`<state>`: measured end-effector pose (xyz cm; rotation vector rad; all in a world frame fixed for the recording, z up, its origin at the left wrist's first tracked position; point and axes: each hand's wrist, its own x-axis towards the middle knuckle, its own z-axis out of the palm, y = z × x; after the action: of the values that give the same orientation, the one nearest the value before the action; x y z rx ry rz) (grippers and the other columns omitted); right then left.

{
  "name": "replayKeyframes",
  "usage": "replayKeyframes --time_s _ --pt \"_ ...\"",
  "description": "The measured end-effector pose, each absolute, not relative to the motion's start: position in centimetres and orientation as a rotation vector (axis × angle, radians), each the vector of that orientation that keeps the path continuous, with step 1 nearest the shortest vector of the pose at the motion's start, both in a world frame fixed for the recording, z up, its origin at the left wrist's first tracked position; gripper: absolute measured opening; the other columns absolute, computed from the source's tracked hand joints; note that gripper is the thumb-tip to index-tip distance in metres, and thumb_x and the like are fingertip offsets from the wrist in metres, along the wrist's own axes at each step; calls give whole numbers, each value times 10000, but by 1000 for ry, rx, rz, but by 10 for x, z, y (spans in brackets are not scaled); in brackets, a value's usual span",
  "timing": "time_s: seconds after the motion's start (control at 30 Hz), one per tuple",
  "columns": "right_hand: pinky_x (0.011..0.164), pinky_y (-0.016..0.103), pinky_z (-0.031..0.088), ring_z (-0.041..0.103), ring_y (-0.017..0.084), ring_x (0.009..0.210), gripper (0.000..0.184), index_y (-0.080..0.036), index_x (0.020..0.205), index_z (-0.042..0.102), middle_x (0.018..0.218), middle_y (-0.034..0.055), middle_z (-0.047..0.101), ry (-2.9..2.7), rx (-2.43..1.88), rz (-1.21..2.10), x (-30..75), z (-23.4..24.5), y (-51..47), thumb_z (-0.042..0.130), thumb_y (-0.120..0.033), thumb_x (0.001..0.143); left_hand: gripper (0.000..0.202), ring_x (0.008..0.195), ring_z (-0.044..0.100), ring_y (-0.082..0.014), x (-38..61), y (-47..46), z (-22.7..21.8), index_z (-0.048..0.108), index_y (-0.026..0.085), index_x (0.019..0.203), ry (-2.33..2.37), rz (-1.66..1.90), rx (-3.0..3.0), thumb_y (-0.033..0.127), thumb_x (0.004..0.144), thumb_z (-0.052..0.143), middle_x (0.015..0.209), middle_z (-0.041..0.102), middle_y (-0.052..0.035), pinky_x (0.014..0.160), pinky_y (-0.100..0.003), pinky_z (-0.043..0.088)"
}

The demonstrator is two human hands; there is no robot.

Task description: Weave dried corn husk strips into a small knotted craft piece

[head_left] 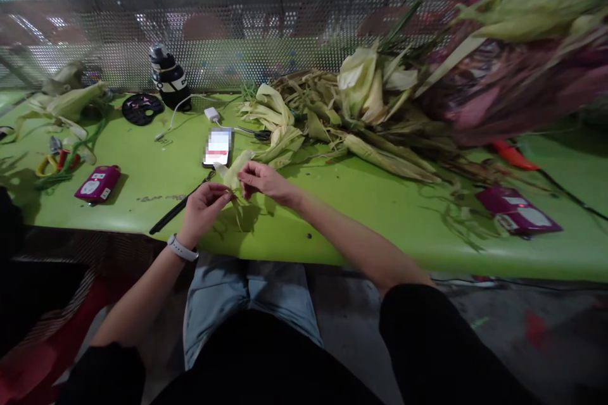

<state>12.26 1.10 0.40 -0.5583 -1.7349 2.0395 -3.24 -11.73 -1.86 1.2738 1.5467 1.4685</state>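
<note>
Just in front of the phone (217, 146), both of my hands meet over the near part of the green table (304, 234). My left hand (205, 207), with a pale band on its wrist, pinches the lower end of a corn husk piece (234, 172). Closed around the same husk from the right is my right hand (261, 182). The husk is pale green and stands up between the fingers, with thin strands hanging below. Some of its lower part is hidden by my fingers.
Corn husks (370, 107) pile up at the back right, beside a pink bag (527, 88). Purple boxes (97, 183) lie left and right. Pliers (57, 158), a black bottle (168, 79) and more husks (71, 101) are at left. A perforated metal screen (266, 31) borders the back.
</note>
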Motion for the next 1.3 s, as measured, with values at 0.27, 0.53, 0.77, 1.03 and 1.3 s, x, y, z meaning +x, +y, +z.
replayKeyframes --time_s 0.27,0.53,0.77,1.03,1.3 --pt "697 284 444 547 126 705 140 -152 957 602 784 4 598 -2400 -475 1230 136 -5 18 640 -199 831 397 752 700 -133 -33 -112 -19 605 157 995 1401 1450 1016 394 733 787 815 718 -27 815 -327 588" --pt "769 325 425 514 173 795 118 -146 924 692 902 73 560 -2654 -457 735 138 -6 13 597 -215 906 342 713 670 -98 -34 -108 -16 546 173 888 1369 1424 1033 348 733 796 759 668 17 759 -264 567" --pt "778 308 436 532 157 825 129 -155 821 671 893 48 564 -2505 -279 1033 143 -5 21 629 -258 886 278 739 668 -113 -34 -109 -15 568 178 907 1377 1358 1178 348 786 752 786 662 -1 754 -273 563" --pt "709 282 387 493 142 741 115 -154 761 592 797 27 559 -2515 -376 1004 140 -12 16 584 -211 861 267 730 690 -134 -44 -107 -23 566 178 917 1357 1233 1290 320 779 746 787 694 -24 701 -269 549" --pt "773 303 434 537 155 816 94 -162 794 587 914 56 573 -2431 -330 993 137 -16 11 573 -217 869 269 901 699 -187 -37 -111 -13 653 192 1092 1734 1222 1805 263 834 682 913 743 -63 890 -355 516"
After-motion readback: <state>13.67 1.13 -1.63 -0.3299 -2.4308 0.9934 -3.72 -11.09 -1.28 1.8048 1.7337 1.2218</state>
